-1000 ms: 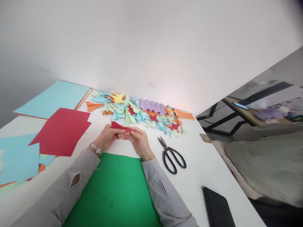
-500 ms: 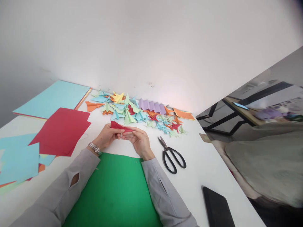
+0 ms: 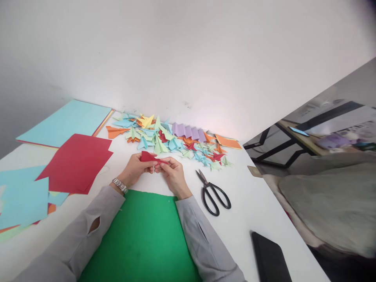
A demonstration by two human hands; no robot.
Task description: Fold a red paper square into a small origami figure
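Note:
A small folded piece of red paper (image 3: 148, 156) is held up between my two hands, just above the white table. My left hand (image 3: 135, 169) pinches its left part with thumb and fingers; a watch circles that wrist. My right hand (image 3: 175, 176) grips the right end, thumb and fingertips pressed together. Part of the paper is covered by the fingers. Beyond the hands lies a heap of folded paper planes (image 3: 160, 133) in several colours. Black-handled scissors (image 3: 210, 190) rest to the right of my right hand, blades pointing away.
Larger red sheets (image 3: 78, 162) lie left of my hands, near pale blue sheets (image 3: 25, 199) and a big light blue stack (image 3: 67, 121). A green mat (image 3: 143, 239) is under my forearms. A black flat device (image 3: 270, 258) sits at the front right. The wall (image 3: 176, 58) bounds the back.
Both hands have shifted slightly, the left one a little to the right with the red paper. My right fingers have closed in more tightly on the paper's right end.

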